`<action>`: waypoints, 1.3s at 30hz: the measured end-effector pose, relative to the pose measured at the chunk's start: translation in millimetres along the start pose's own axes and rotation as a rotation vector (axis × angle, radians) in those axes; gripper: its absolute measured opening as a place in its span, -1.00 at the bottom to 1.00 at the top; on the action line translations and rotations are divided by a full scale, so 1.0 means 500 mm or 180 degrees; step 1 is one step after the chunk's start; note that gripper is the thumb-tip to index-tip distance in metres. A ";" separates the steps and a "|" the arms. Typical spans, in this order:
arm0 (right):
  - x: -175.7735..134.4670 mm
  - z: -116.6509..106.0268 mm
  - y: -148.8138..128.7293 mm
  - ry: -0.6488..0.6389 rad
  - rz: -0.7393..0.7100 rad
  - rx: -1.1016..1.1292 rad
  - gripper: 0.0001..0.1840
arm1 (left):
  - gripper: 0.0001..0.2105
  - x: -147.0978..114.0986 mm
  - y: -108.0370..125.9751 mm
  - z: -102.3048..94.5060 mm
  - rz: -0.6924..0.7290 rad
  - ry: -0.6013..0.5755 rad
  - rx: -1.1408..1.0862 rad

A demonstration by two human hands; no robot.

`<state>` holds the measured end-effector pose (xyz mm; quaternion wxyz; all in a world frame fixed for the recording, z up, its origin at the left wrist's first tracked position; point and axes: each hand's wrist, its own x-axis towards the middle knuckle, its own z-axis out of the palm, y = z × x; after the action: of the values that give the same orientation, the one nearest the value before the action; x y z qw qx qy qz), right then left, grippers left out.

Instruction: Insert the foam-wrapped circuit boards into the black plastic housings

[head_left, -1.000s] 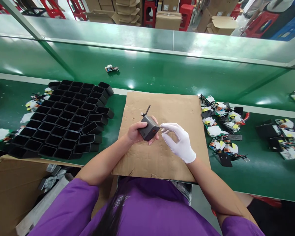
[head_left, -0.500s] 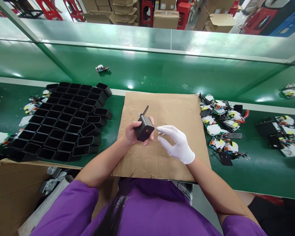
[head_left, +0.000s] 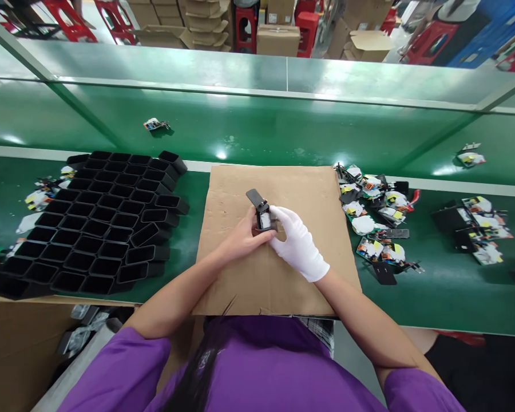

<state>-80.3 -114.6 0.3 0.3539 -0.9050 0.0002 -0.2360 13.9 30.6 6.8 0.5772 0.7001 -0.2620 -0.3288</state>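
Above the cardboard mat, my bare left hand (head_left: 244, 236) grips a small black charger housing (head_left: 262, 229) from its left and lower sides. A white part shows inside its open end. A flat black end piece (head_left: 254, 198) sticks out past that end, tilted to the upper left. My right hand (head_left: 298, 243), in a white glove, pinches the housing's right side with fingers at the top and thumb lower down. The fingertips partly cover the housing, so how the inner part sits cannot be made out.
Rows of open black housings (head_left: 98, 232) stand left of the cardboard mat (head_left: 236, 286). Circuit boards (head_left: 371, 200) lie piled to its right, with another group (head_left: 483, 226) farther right. A single board (head_left: 157, 124) sits beyond the mat. A cardboard box (head_left: 17, 349) is at lower left.
My left hand has turned the charger housing, so its open end and white insides now face me. My right hand has moved left from beside the housing and taken hold of it.
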 end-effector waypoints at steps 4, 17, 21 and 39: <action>0.004 0.006 0.015 0.0135 0.0431 0.0336 -0.44 | -0.38 -0.001 0.009 -0.004 0.0188 0.0110 0.0313; 0.029 -0.032 -0.037 -0.0770 0.1024 -0.0729 -0.45 | -0.41 0.021 -0.015 -0.014 0.0282 -0.0138 0.0221; 0.048 -0.100 -0.052 -0.0261 0.1225 -0.1100 -0.48 | -0.38 0.026 -0.011 -0.020 0.0229 0.0066 0.0483; 0.011 -0.137 -0.013 -0.0272 0.1320 -0.1720 -0.51 | -0.43 0.030 -0.016 -0.014 0.0347 -0.0036 0.0549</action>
<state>-105.6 -154.3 50.6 0.1416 -0.9558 0.2319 -0.1124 28.6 25.4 -2.6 0.5303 0.7300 -0.3303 -0.2770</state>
